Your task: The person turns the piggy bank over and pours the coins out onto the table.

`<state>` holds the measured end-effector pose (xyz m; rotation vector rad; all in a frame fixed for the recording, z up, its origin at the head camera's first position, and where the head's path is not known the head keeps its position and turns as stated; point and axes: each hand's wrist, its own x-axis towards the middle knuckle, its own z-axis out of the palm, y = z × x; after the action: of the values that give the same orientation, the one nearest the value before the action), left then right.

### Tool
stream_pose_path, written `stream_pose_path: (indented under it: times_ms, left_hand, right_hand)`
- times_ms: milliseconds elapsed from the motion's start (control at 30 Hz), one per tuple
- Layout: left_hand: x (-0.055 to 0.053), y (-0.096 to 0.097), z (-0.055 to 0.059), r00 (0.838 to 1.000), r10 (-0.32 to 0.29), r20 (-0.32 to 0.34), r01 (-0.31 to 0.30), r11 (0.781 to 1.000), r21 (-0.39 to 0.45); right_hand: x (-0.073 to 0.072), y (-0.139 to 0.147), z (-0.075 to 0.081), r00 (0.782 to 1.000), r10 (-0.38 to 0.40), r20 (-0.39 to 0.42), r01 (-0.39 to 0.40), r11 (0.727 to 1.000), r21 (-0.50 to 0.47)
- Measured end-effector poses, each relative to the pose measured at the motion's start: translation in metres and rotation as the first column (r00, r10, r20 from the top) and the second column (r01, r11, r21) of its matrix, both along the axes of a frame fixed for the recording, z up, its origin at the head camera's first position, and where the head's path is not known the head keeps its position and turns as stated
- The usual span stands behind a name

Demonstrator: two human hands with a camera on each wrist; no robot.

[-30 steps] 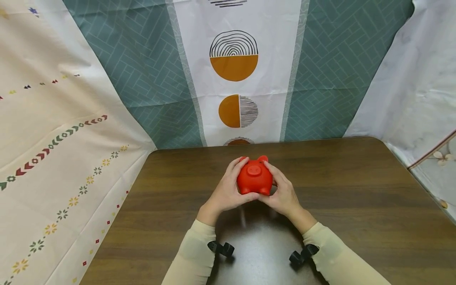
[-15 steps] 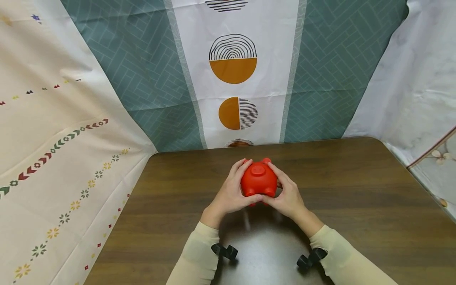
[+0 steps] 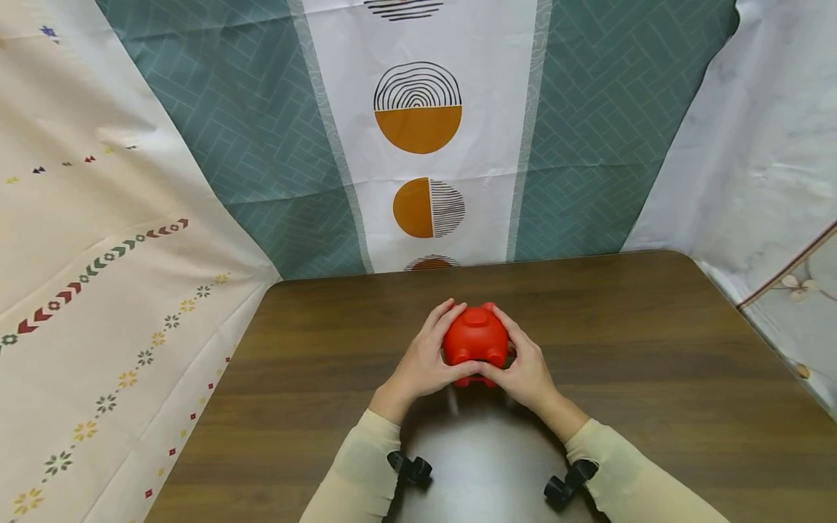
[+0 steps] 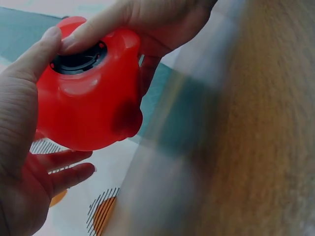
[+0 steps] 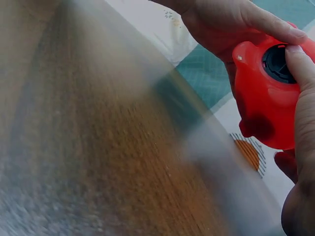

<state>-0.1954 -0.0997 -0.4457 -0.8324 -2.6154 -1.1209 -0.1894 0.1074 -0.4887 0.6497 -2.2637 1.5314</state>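
A red piggy bank (image 3: 476, 338) is held just above the brown table (image 3: 654, 378) between both hands. My left hand (image 3: 428, 359) grips its left side, fingers curled over the top and thumb underneath. My right hand (image 3: 523, 363) grips the right side the same way. The left wrist view shows the piggy bank (image 4: 88, 98) from below, with a black round plug (image 4: 78, 60) in its belly and both thumbs touching beside the plug. In the right wrist view the piggy bank (image 5: 273, 93) shows the same plug (image 5: 278, 63) under my right thumb (image 5: 301, 64).
Patterned cloths hang behind and beside the table: a teal and white sheet with orange circles (image 3: 418, 131) at the back, a cream one (image 3: 98, 276) on the left, a pale one (image 3: 765, 160) on the right. Black wrist camera mounts (image 3: 408, 467) sit by my sleeves.
The piggy bank has tipped forward, so its snout now points up and its belly faces me. Both hands have shifted slightly lower and toward me with it.
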Motion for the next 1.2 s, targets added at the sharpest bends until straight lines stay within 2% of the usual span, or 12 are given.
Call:
stream_pose_path:
  times_ms: [167, 367, 567, 767, 833, 967, 1067, 1200]
  left_hand:
    - [0.003, -0.002, -0.006, 1.0, -0.005, -0.018, 0.006, 1.0, 0.013]
    - [0.008, -0.007, -0.015, 1.0, -0.017, 0.015, 0.017, 1.0, 0.02]
    - [0.008, -0.008, -0.022, 0.999, -0.027, 0.024, 0.025, 0.998, 0.055]
    - [0.009, -0.004, -0.024, 0.999, -0.002, 0.036, 0.0, 0.999, 0.048]
    - [0.009, -0.002, -0.024, 0.999, 0.017, 0.034, -0.019, 0.999, 0.043]
    - [0.009, 0.0, -0.024, 0.999, 0.048, -0.016, -0.048, 0.998, 0.033]
    - [0.009, 0.0, -0.024, 0.996, 0.03, -0.082, -0.028, 0.999, 0.03]
    - [0.008, 0.0, -0.024, 0.992, -0.011, -0.128, 0.013, 1.0, 0.017]
  right_hand:
    - [0.001, -0.001, -0.001, 0.999, 0.005, 0.035, -0.006, 1.0, 0.021]
    - [-0.001, -0.002, -0.004, 0.997, 0.024, 0.073, -0.028, 0.998, 0.052]
    - [-0.003, -0.004, -0.01, 0.992, 0.033, 0.124, -0.036, 0.999, 0.021]
    - [-0.003, -0.003, -0.011, 0.987, 0.011, 0.158, -0.014, 1.0, 0.018]
    - [-0.001, -0.003, -0.007, 0.986, -0.001, 0.168, -0.002, 1.0, 0.016]
    - [0.008, -0.003, 0.013, 0.982, 0.01, 0.187, -0.01, 1.0, -0.001]
    - [0.014, -0.004, 0.027, 0.979, 0.023, 0.202, -0.024, 1.0, 0.003]
    - [0.017, -0.004, 0.032, 0.971, 0.022, 0.237, -0.026, 1.0, 0.014]
